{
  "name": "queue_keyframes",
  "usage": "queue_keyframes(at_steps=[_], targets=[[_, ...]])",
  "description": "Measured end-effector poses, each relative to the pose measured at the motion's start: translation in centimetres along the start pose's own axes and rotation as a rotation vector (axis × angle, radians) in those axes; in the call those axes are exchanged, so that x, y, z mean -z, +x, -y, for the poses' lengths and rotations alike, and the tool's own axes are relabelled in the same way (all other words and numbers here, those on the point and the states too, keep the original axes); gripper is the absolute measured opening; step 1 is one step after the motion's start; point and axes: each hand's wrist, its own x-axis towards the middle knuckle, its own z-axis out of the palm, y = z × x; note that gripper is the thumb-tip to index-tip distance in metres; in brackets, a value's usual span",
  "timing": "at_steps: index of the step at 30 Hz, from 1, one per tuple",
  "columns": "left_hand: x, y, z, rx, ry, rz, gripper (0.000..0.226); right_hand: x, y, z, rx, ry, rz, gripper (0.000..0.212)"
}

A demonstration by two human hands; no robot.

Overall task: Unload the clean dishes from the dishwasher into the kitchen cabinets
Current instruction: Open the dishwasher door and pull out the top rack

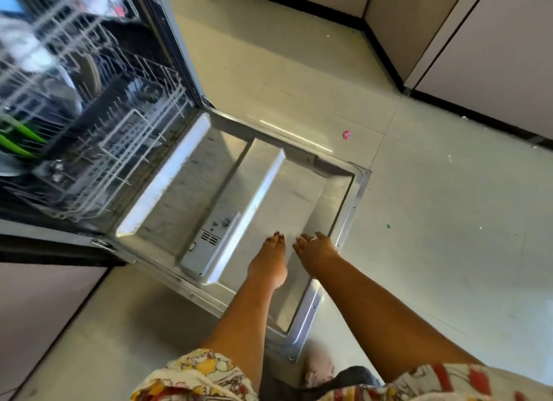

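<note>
Head camera looks down at our two hands over the open dishwasher door (185, 173). Our left hand (270, 257) has its fingers straight and close together, and it holds nothing. Our right hand (315, 249) is just beside it, with loose fingers spread a little, and it holds nothing too. We cannot tell if the hands touch the door or hang just above it. The door lies flat under both hands. Its soap box (203, 251) is just left of our left hand. The white wire rack (125, 149) is well ahead of the hands and to the left. The dishes are over there too: green things (18, 143) far to the left and plates (89, 68) standing up behind the rack, all blurry. A small pink bit (347, 134) lies on the floor (434, 206) ahead of our right hand. Pale cabinets (493, 56) stand far ahead and to the right.
</note>
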Motion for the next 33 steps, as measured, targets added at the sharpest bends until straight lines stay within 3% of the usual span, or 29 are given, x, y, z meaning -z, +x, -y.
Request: queue_keyframes(at_steps=[6, 13, 19, 23, 33], targets=[[9.8, -6.4, -0.2, 0.073, -0.026, -0.091, 0.064, 9.2, -6.8, 1.4, 0.051, 0.017, -0.081, 0.073], [24.7, -16.1, 0.0, 0.185, -0.130, -0.324, 0.064, 25.2, -16.7, 1.0, 0.115, -0.021, -0.308, 0.079], [32.0, -21.8, 3.0, 0.275, -0.249, -0.520, 0.060, 35.4, -20.8, 3.3, 0.189, -0.077, -0.454, 0.079], [34.9, -23.3, 6.3, 0.347, -0.309, -0.593, 0.059, 39.3, -20.0, 6.3, 0.240, -0.100, -0.501, 0.076], [39.3, -18.3, 17.0, 0.460, -0.282, -0.606, 0.066, 47.5, -10.3, 11.4, 0.236, -0.050, -0.417, 0.082]])
